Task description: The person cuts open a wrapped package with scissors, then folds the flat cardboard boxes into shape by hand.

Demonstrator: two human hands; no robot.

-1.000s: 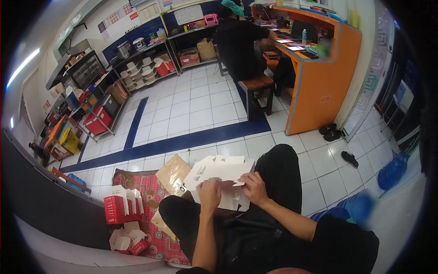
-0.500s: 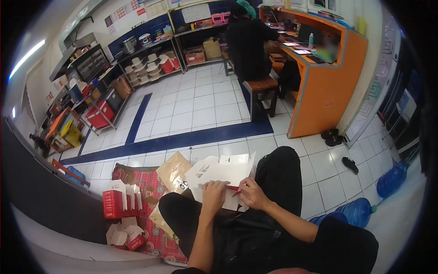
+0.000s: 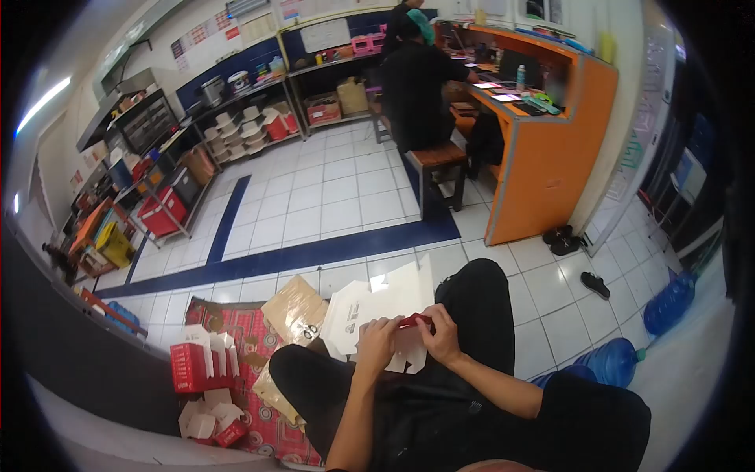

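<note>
1. Where the wearer's black-trousered knees bend apart, a white cardboard carton blank (image 3: 379,305) with small dark print lies across the lap, its far edge reaching beyond the knees.
2. Left hand (image 3: 379,340): fingers bent over the near part of the blank, gripping it; the thumb's exact place is hard to make out.
3. Right hand (image 3: 440,334): fingers and thumb pinched on the blank beside a narrow red cardboard flap (image 3: 410,321), which shows between the two hands.
4. Brown flat packet with a glossy surface (image 3: 289,305): on the floor side of the left knee, with dark-handled scissors (image 3: 310,333) on its near end.
5. Red patterned floor mat (image 3: 263,413): left of the wearer, partly under the packet.
6. Red-and-white folded cardboard cartons (image 3: 193,368): grouped upright at the mat's left; a second red-and-white cluster (image 3: 211,421) sits nearer the wearer.
7. Translucent blue plastic water bottles (image 3: 612,362): lying at the right, near the wall.
8. Orange-panelled bench (image 3: 546,177): farther off, a black-clad person (image 3: 413,94) seated at it.
</note>
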